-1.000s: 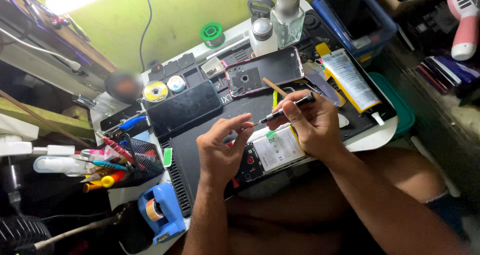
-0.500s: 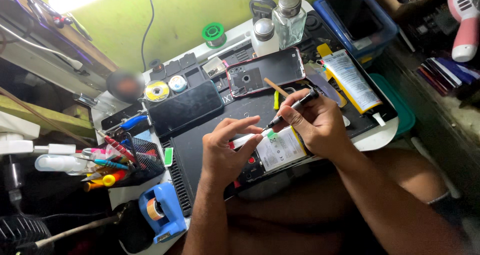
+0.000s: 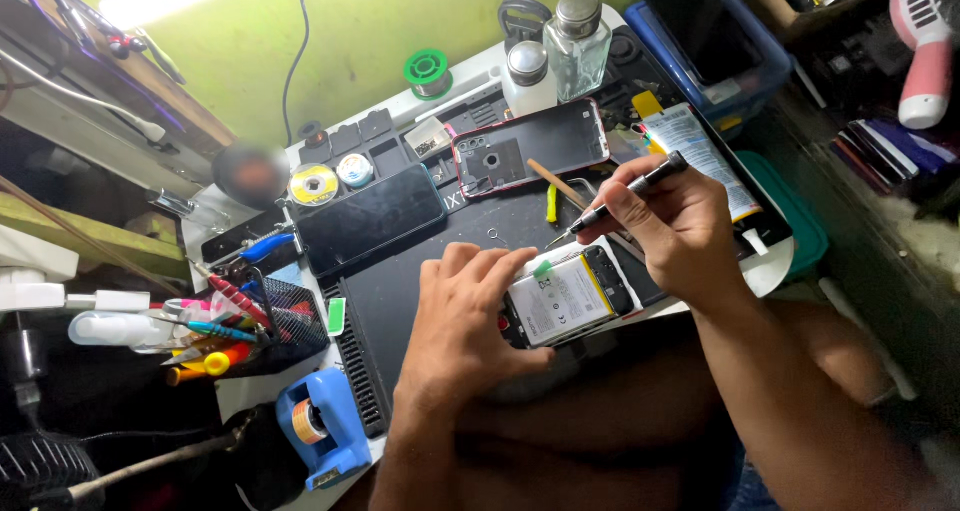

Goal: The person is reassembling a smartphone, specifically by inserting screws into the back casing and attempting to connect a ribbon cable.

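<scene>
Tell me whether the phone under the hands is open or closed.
Open. The phone lies with its back off, its battery bared, and the back cover lies apart on the mat.

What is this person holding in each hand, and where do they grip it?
The right hand pinches a thin black screwdriver along its shaft, tip down. The left hand grips the opened phone by its left end, steadying it on the mat.

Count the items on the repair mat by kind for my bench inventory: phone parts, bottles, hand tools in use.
Phone parts: 3 (opened phone under the left hand, detached back cover, dark screen panel)
Glass bottles: 2 (taller bottle, shorter bottle)
Screwdrivers in use: 1 (black screwdriver in the right hand)
Total: 6
</scene>
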